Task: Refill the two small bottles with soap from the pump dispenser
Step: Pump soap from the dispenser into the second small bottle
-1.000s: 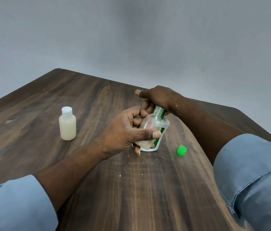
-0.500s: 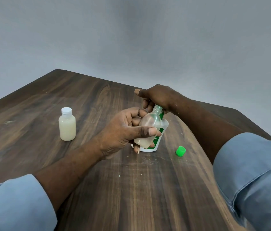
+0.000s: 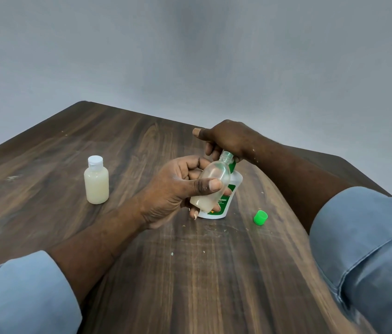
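Observation:
My left hand (image 3: pixel 178 189) grips a small clear bottle (image 3: pixel 213 179), uncapped and tilted, with pale soap pooled in its lower part. Its mouth sits under my right hand (image 3: pixel 226 138), which presses down on the top of the pump dispenser (image 3: pixel 232 189), a white bottle with a green label standing right behind the small bottle. The pump head is hidden under that hand. A second small bottle (image 3: pixel 96 182), full of pale soap and shut with a white cap, stands upright to the left. A loose green cap (image 3: pixel 260 217) lies on the table to the right.
Everything rests on a dark wooden table (image 3: pixel 142 261) whose far corner meets a plain grey wall. Small crumbs dot the wood near the dispenser. My blue sleeves fill the lower left and lower right corners.
My left hand has tipped the small bottle slightly and shifted it a little left under the pump. The right hand stays on the pump top.

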Available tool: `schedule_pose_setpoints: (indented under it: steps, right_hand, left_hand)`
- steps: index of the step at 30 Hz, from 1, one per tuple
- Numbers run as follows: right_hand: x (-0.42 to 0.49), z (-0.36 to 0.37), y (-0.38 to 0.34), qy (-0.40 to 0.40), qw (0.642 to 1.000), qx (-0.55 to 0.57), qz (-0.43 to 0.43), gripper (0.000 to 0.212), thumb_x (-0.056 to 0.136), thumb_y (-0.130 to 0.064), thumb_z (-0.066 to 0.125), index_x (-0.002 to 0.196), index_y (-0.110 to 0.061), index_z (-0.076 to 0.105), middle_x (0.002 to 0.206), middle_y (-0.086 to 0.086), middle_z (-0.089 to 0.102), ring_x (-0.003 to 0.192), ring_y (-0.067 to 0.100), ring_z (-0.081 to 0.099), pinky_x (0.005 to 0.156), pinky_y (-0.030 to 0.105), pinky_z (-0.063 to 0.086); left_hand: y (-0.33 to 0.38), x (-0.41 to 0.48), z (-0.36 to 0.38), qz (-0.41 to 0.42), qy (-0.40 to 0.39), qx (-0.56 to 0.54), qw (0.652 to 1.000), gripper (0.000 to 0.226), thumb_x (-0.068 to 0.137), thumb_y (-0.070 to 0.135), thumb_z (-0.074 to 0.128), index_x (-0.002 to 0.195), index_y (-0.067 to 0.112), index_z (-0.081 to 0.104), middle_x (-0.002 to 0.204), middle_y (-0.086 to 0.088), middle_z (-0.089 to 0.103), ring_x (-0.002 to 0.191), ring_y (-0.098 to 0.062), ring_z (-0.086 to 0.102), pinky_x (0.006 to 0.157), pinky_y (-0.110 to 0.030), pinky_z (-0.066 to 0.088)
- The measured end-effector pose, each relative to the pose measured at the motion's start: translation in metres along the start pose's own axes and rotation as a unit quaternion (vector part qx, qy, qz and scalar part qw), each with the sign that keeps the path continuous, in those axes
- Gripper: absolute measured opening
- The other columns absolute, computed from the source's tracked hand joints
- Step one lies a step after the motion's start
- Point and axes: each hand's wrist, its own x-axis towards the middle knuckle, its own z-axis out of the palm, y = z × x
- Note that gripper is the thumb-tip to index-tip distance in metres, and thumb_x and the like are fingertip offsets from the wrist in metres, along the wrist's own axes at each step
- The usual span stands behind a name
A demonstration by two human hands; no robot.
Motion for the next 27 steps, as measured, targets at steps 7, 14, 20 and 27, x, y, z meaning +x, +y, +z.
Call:
schedule_pose_setpoints:
  steps: [7, 14, 20, 27]
  right_hand:
    - [0.0023, 0.0076, 0.0061, -0.019, 0.999, 0.042, 0.023, 0.060, 0.096, -0.066, 0.051, 0.075, -0.014, 0.071, 0.078, 0.009, 0.069, 0.069, 0.024, 0.060, 0.072, 0.038, 0.048]
    - [-0.0024, 0.0045, 0.0030, -0.012, 1.000, 0.017, 0.014, 0.060, 0.096, -0.066, 0.051, 0.076, -0.014, 0.072, 0.078, 0.009, 0.070, 0.067, 0.023, 0.061, 0.066, 0.034, 0.048]
    - [0.0006, 0.0002, 0.0006, -0.004, 1.000, 0.005, 0.004, 0.060, 0.095, -0.067, 0.052, 0.075, -0.014, 0.072, 0.078, 0.008, 0.070, 0.064, 0.023, 0.060, 0.059, 0.030, 0.046]
    - [0.0025, 0.0076, 0.0065, -0.018, 0.999, 0.033, 0.018, 0.060, 0.096, -0.066, 0.051, 0.078, -0.013, 0.073, 0.083, 0.012, 0.073, 0.070, 0.025, 0.063, 0.071, 0.037, 0.050]
  left_hand:
    - [-0.0037, 0.0001, -0.0004, 0.000, -0.010, 0.012, 1.000, 0.047, 0.083, 0.029, 0.079, 0.118, 0.004, 0.060, 0.109, -0.021, 0.077, 0.075, -0.026, 0.076, 0.050, -0.028, 0.054]
    - [-0.0034, -0.0001, 0.0007, -0.003, -0.001, 0.010, 1.000, 0.046, 0.082, 0.027, 0.081, 0.117, 0.005, 0.061, 0.109, -0.023, 0.077, 0.074, -0.026, 0.075, 0.058, -0.036, 0.056]
    - [-0.0025, -0.0007, -0.0021, 0.000, -0.002, 0.010, 1.000, 0.064, 0.074, 0.041, 0.088, 0.119, 0.004, 0.061, 0.111, -0.023, 0.076, 0.077, -0.027, 0.075, 0.075, -0.047, 0.054]
    - [-0.0024, -0.0008, 0.0002, -0.015, 0.009, 0.028, 0.999, 0.046, 0.083, 0.027, 0.079, 0.117, 0.004, 0.060, 0.109, -0.021, 0.077, 0.081, -0.031, 0.074, 0.078, -0.054, 0.052]
